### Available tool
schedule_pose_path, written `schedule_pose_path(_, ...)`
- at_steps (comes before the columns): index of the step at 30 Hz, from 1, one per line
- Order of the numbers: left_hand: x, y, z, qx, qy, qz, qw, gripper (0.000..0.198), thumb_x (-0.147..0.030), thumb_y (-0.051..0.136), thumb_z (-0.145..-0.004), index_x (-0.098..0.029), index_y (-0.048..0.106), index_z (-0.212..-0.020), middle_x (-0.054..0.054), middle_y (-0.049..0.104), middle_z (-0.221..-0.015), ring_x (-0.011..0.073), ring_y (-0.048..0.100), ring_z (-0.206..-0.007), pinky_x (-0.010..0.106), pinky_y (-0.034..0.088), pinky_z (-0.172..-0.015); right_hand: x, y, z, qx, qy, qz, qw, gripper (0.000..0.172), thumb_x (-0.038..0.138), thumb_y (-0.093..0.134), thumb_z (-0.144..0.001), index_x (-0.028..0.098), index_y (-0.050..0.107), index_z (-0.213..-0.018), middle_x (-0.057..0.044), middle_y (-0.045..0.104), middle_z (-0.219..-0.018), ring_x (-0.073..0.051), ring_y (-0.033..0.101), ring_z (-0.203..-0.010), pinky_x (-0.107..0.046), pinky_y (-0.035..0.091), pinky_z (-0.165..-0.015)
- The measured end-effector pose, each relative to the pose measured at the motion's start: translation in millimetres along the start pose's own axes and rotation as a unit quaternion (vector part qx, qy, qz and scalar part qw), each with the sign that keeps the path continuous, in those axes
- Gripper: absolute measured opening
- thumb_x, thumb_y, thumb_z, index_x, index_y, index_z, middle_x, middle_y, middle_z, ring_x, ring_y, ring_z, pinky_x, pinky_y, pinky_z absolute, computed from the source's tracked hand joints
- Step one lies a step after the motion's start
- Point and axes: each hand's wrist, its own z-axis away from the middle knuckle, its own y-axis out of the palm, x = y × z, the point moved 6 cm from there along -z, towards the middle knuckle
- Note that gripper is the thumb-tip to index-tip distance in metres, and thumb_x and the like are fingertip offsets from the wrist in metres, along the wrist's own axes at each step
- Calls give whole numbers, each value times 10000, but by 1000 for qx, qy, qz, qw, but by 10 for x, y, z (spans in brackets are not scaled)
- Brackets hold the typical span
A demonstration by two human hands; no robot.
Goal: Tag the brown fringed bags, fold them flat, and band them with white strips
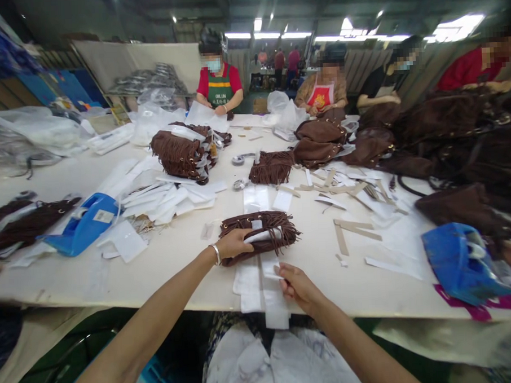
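Bundle of brown fringe lies lengthwise left-to-right on the bench, left hand gripping its left half; right hand, just off its near edge, pinches a white strip!

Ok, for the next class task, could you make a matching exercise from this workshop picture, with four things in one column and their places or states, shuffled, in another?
Things
1. Left hand
2. Right hand
3. Silver-coloured bangle
4. Green apron

Places or states
A. Pinching thin white material
B. Worn over a red top
C. Gripping a brown fringed bag
D. Worn around a wrist

Pairs: 1-C, 2-A, 3-D, 4-B
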Motion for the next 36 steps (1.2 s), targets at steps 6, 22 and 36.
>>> schedule_pose_path(6,19,2,-10,1,0,-2,1000,368,-243,578,-682,-166,646,-1035,-19,684,-884,196,613,-819,267,464,-754,42,32,101,91,74,-40,992,328,456,660,-775,181,486,-739,117,333,-450,-34,158,-380,-179,201,-393)
schedule_pose_path(22,66,-36,-70,-32,2,-22,999,333,-257,603,-667,-181,663,-985,-29,676,-835,194,607,-798,263,457,-732,-70,-15,117,89,60,217,970,435,595,634,-755,198,463,-707,31,586,-513,-65,392,-354,-202,313,-392)
schedule_pose_path(36,2,3,-42,-23,15,-26,999,386,-243,573,-685,-169,655,-1056,-18,690,-910,203,620,-830,258,459,-719,480,302,245,-76,-328,678,653,546,439,571,-879,184,477,-1353,-178,496,-1369,-314,446,-1261,-447,390,-992)
